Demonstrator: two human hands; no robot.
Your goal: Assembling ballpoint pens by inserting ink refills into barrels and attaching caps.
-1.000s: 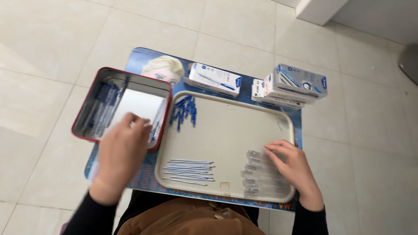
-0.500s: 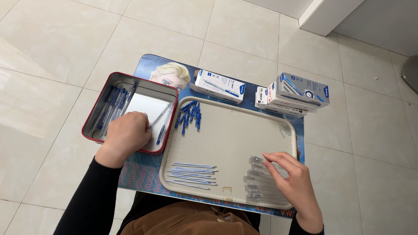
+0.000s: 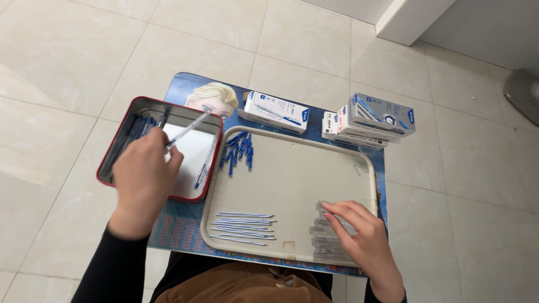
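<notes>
My left hand (image 3: pixel 143 179) hovers over a red-rimmed metal tin (image 3: pixel 120 137) and grips a clear pen (image 3: pixel 188 129) that points up and to the right. Inside the tin lie more pens and a white sheet. My right hand (image 3: pixel 359 238) rests with fingers spread on a heap of clear pen barrels (image 3: pixel 325 238) at the near right of a beige tray (image 3: pixel 292 179). On the tray also lie a row of thin blue refills (image 3: pixel 244 224) and a cluster of blue caps (image 3: pixel 238 150).
A small blue picture-printed table (image 3: pixel 185 90) carries the tin and tray. A white-and-blue pen box (image 3: pixel 273 111) and a stack of similar boxes (image 3: pixel 373 118) stand along its far edge. Pale floor tiles surround it; a white wall corner is at top right.
My left hand has lifted a pen out of the tin. My right hand has shifted a little on the barrels. The camera view has moved closer.
</notes>
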